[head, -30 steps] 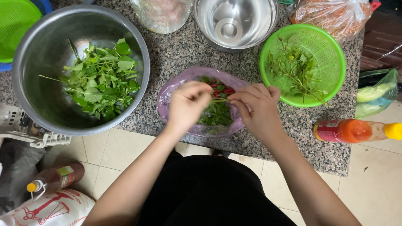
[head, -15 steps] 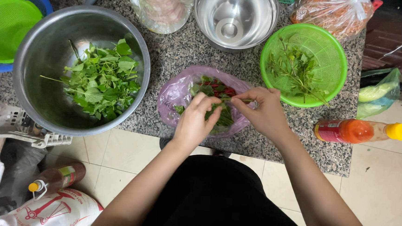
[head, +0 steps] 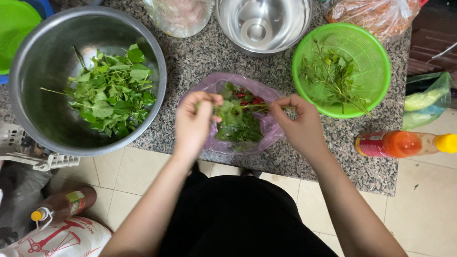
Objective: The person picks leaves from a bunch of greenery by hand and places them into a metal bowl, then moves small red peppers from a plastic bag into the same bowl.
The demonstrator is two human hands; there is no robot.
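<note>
We held a thin herb sprig (head: 245, 107) stretched between our two hands at the centre of the frame, its long axis running nearly level from left to right, tilting slightly up toward the right. Our left hand (head: 196, 122) was closed on the sprig's left end, fingers curled into a loose fist, thumb on top. Our right hand (head: 301, 126) pinched the right end between thumb and forefinger, the other fingers folded under. Both wrists came up from the lower edge of the frame, forearms angled inward toward each other.

The sprig hung just above a pink plastic bag (head: 270, 131) that lay open on the grey speckled tabletop (head: 201, 63), holding more greens and some red chillies (head: 249, 99). The bag sat between our hands and close to the tabletop's near edge.

At the left of the frame stood a large steel bowl (head: 44, 112) with picked leaves (head: 112, 92) piled in it, just beside the left hand. At the upper right a green plastic basket (head: 372, 63) held bare stems (head: 329, 76), near the right hand. Between them at the top edge stood a smaller steel bowl (head: 262, 14) and a clear bag (head: 178, 6). A green colander in a blue basin (head: 7, 35) sat at the upper left. An orange bottle with a yellow cap (head: 407, 145) lay on its side at the right edge of the tabletop.
</note>
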